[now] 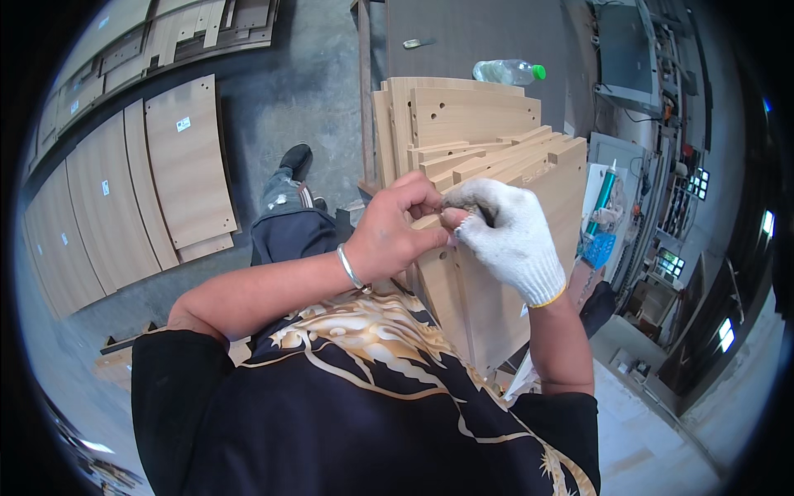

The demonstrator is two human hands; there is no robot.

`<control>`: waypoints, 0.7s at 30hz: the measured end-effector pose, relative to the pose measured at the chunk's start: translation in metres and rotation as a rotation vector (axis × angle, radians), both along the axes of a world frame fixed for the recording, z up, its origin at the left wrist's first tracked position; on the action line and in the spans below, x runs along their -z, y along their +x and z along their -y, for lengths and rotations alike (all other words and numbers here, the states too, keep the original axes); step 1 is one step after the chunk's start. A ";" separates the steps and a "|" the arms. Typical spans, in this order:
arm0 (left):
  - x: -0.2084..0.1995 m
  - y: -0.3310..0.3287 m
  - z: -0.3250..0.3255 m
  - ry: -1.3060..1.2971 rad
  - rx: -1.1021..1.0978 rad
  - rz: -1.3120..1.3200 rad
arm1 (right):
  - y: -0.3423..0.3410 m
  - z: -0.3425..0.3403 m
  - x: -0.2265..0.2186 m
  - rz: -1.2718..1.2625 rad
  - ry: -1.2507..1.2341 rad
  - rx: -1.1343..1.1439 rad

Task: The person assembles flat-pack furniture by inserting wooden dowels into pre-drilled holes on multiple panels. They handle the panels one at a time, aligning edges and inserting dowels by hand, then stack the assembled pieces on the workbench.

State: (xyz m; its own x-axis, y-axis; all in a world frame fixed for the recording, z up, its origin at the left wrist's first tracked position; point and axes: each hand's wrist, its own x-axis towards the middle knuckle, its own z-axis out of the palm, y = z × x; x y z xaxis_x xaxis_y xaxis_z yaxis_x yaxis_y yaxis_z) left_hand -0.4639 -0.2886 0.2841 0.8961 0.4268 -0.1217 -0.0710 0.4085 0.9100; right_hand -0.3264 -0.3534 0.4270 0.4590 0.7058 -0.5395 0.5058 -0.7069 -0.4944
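My bare left hand (pixel 392 225), with a silver bangle at the wrist, has its thumb and fingers bent inward over the near edge of a wood-coloured board (pixel 496 285). Meeting it there is my right hand (pixel 511 238) in a white knitted glove, its bare thumb tip and fingers pinched together. Whatever lies between the fingers of either hand is too small or hidden to make out. Just beyond both hands, narrow wooden strips (pixel 496 161) lie stacked on the boards, some with drilled holes. A larger drilled panel (pixel 475 107) stands behind them.
A clear bottle with a green cap (pixel 504 72) lies on the dark tabletop (pixel 463 33). To the right are a teal tube (pixel 602 198) and a blue plastic piece (pixel 599 250). Panels (pixel 186 157) lean in rows on the left, and a monitor (pixel 626 58) is at far right.
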 end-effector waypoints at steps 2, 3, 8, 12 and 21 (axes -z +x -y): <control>-0.001 0.002 -0.001 0.006 -0.006 0.008 | 0.004 0.009 0.000 -0.159 0.069 0.236; -0.001 0.001 0.000 0.003 -0.001 0.010 | 0.003 0.013 0.000 -0.134 0.064 0.228; 0.002 0.000 0.001 0.021 0.002 0.014 | -0.001 0.013 0.000 -0.028 0.017 0.142; 0.002 0.000 0.000 0.033 0.013 0.021 | 0.001 0.012 0.002 -0.020 0.034 0.095; 0.001 0.002 0.000 0.034 -0.003 0.023 | 0.007 0.006 0.000 -0.014 -0.008 -0.044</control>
